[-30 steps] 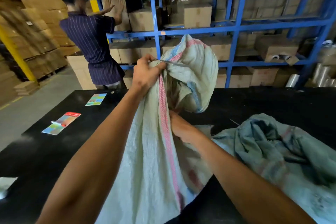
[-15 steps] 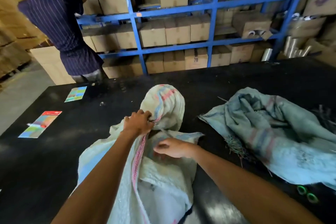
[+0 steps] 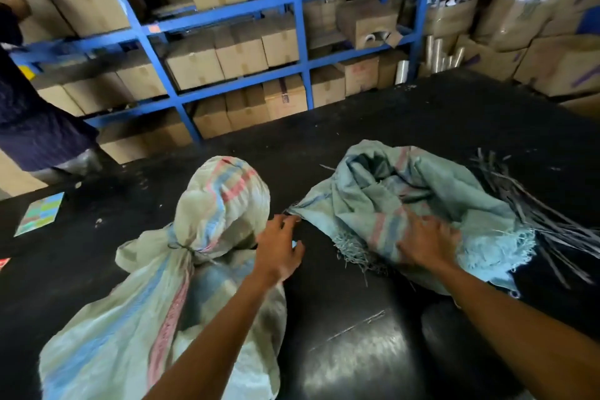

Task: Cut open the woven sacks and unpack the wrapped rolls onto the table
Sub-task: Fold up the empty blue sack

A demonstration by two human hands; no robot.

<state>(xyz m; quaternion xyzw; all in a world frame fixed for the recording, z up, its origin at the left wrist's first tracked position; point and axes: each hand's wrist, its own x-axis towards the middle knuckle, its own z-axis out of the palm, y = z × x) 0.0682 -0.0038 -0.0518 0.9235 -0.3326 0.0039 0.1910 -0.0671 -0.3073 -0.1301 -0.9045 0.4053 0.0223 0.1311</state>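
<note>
Pretty blurry shot, so a lot of detail is mush. Both hands are smeared by motion and the fingers are hard to read. The tied sack [image 3: 181, 269] runs off the bottom edge, and my left arm crosses over its lower part, so I can't see how far it goes. Whatever's inside is fully hidden; no rolls visible anywhere. Its neck is cinched with a dark string about halfway up, and the bunched top flops above the knot.

The left hand [image 3: 279, 248] sits just right of that knot, over the black table [image 3: 357, 334], with its fingers spread and relaxed, holding nothing. Fingertips reach toward the near corner of the second sack [image 3: 406, 204]; can't tell if they actually touch it.

That second sack lies crumpled and flat-looking on the right, mouth gaping toward the back, frayed edge at the front. The right hand [image 3: 425, 242] rests flat on top of it, fingers splayed, pressing rather than gripping as far as I can tell.

A bunch of dark strips [image 3: 532, 214] fans out from the sack's right side, cut off by the frame edge. A coloured card [image 3: 40, 213] lies far left on the table. Someone in a dark top [image 3: 29, 120] stands at the left edge, mostly cropped, by the blue rack [image 3: 298, 29] of boxes.
</note>
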